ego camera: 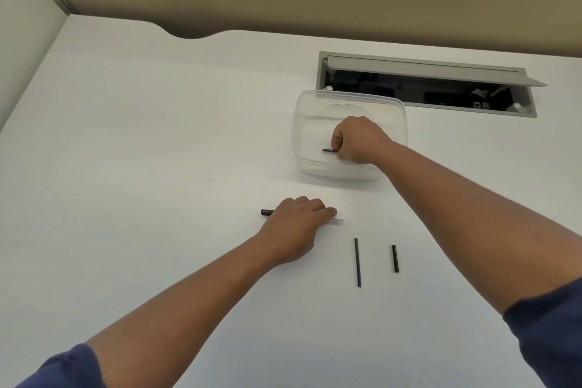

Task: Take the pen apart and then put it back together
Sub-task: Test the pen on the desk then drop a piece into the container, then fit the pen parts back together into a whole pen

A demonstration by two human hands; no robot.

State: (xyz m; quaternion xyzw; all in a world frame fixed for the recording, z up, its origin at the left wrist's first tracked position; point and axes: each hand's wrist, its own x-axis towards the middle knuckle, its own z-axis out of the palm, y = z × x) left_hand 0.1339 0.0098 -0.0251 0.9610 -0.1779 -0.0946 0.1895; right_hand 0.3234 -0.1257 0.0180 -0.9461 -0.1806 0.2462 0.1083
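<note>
**Both hands on pen parts over a white worktop**

Right hand [357, 143] reaches into a clear plastic container [393, 110] near the far edge of the worktop [141, 151], its fingers curled tight and pinching one end of a short dark pen piece [329, 150] that pokes out to the left. Left hand [297, 224] lies knuckles up nearer the middle, fingers closed down over a long pen barrel [267, 212]; the barrel's dark end shows to the left of the hand and a white tip [339, 218] shows to the right.

Four pen parts are visible in all: one in each hand, plus two loose on the worktop. The loose ones, a long thin black rod [357, 262] and a shorter black piece [395, 258], lie side by side, apart, toward the near edge, just right of the left hand. One container is present. Behind it, an open cable hatch [425, 85] is set into the worktop.
</note>
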